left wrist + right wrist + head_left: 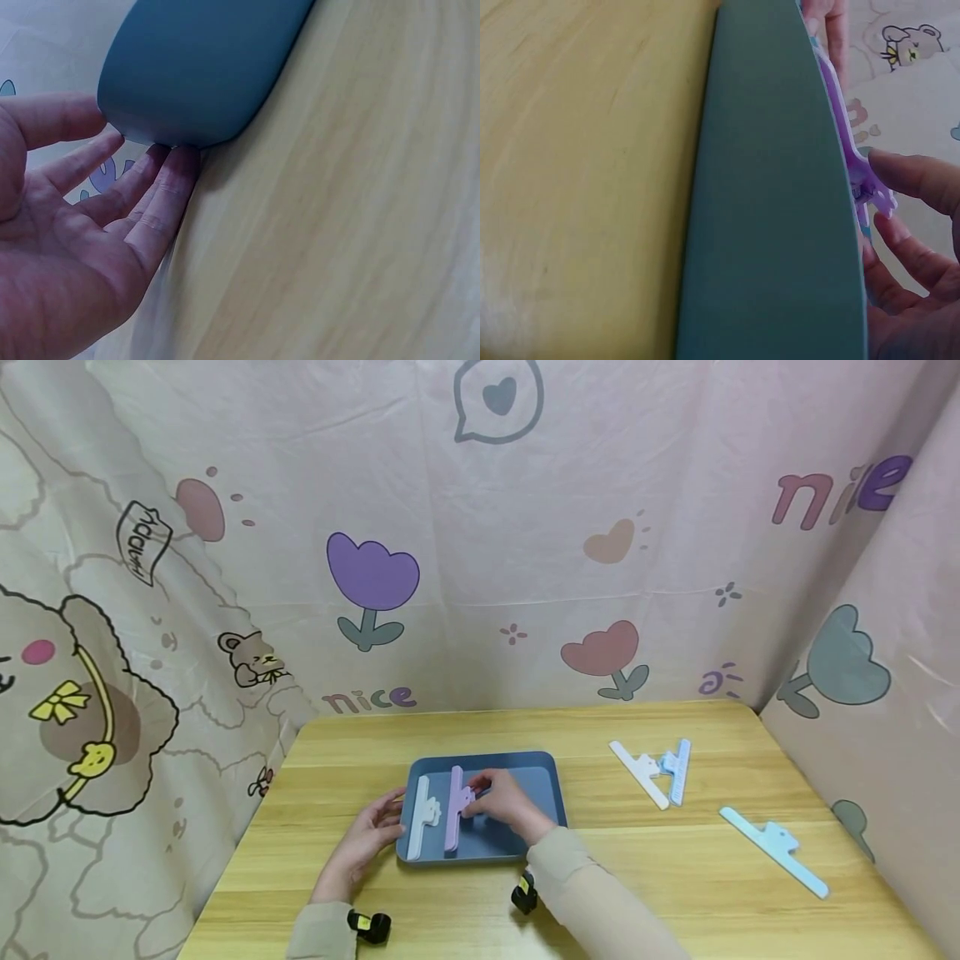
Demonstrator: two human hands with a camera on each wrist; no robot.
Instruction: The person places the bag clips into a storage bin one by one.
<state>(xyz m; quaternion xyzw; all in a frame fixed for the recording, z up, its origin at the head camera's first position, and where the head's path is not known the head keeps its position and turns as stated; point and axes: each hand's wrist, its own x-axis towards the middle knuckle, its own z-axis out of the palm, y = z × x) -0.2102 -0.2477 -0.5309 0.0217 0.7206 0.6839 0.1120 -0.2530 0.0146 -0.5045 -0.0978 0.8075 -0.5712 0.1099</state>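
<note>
A blue-grey tray point(491, 857) lies on the table. Inside it, a white bag clip point(420, 818) is at the left, with a purple bag clip point(453, 810) to its right. My left hand point(366, 837) rests against the tray's left end; in the left wrist view its fairly straight fingers point(161, 206) touch the outer wall. Over the tray, my right hand point(504, 799) pinches the purple clip's handle between thumb and fingers. The right wrist view shows that handle point(866, 187) just above the rim, while the tray wall hides most of the clip.
Right of the tray, a white clip point(639, 774) and a blue patterned clip point(679, 772) lie touching or nearly so. Farther right and nearer is a light blue clip point(775, 850). A printed curtain point(480, 568) hangs behind the wooden table point(637, 893) and along its sides.
</note>
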